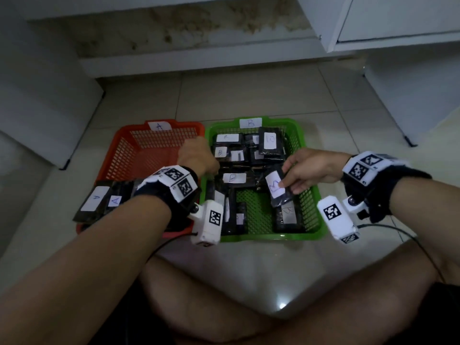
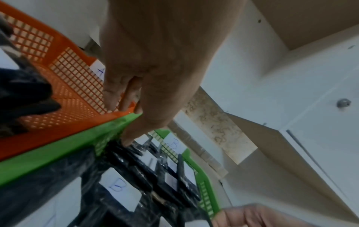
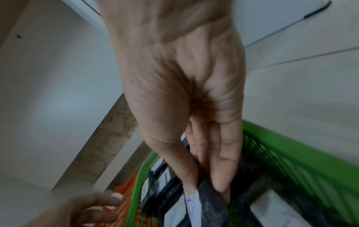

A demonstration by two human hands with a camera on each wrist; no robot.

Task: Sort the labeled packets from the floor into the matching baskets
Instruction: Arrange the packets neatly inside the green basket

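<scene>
An orange basket [image 1: 119, 155] tagged A stands on the left, and a green basket [image 1: 273, 236] tagged B touches it on the right. Several black packets with white B labels [image 1: 234, 178] lie in the green one. Two A packets [image 1: 99, 202] sit at the orange basket's near left corner. My right hand [image 1: 286, 180] pinches a black B packet [image 1: 276, 188] between thumb and fingers over the green basket, also in the right wrist view [image 3: 211, 204]. My left hand [image 1: 199, 158] lies across the two touching rims: fingers [image 2: 114, 101] on the orange side, thumb on a packet in the green basket [image 2: 48, 158].
White cabinets [image 1: 398, 21] stand at the back right, and a white panel [image 1: 37, 95] rises on the left. Tiled floor [image 1: 249, 95] stretches behind the baskets. My crossed legs [image 1: 224, 307] lie just in front of them, with a cable [image 1: 403, 232] trailing from the right wrist.
</scene>
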